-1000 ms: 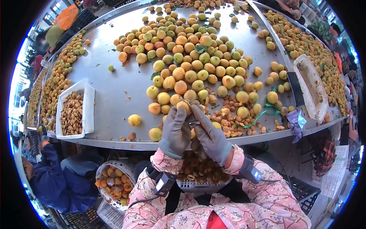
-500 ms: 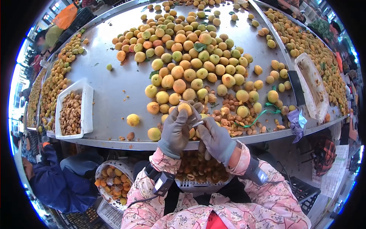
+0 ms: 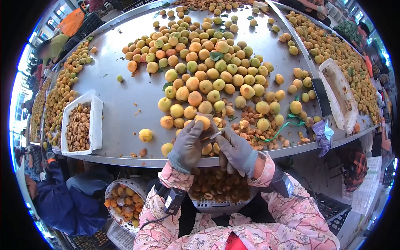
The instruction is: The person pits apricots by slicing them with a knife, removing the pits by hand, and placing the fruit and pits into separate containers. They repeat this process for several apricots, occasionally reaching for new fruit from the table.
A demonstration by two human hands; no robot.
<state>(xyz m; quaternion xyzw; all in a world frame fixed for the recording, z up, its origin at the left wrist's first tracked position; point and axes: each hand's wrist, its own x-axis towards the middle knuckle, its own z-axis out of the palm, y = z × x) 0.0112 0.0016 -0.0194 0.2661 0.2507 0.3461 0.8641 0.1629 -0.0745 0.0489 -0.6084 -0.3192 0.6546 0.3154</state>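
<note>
And here we are — the right hand [image 3: 238, 151] has dropped back from the fruit [image 3: 203, 122], its fingertips no longer crowding the top as they did a second ago, and a broader patch of orange faces us. For the work in hand, we read that as a cut under way, the fruit not yet parted. The left hand [image 3: 186, 146] pinches it between thumb and fingers, just above the table [image 3: 125, 108] edge. Right thumb and forefinger grip a slim metal tool [image 3: 216, 135]; how the lower fingers curl, we cannot tell.

Now the surfaces! Gloves: grey, supple, creased at the knuckles. Table: smooth, bright metal, throwing back the light. Beyond the hands spreads the pile [image 3: 212, 73] — round, matte, yellow through green to blushed orange. Beside it we spot brown, wrinkled scraps [image 3: 250, 121] and a thin, looping green ribbon [image 3: 278, 130]. Off to the left, a straight-walled white box [image 3: 98, 125] holds small, rough brown stones [image 3: 78, 129].
</note>
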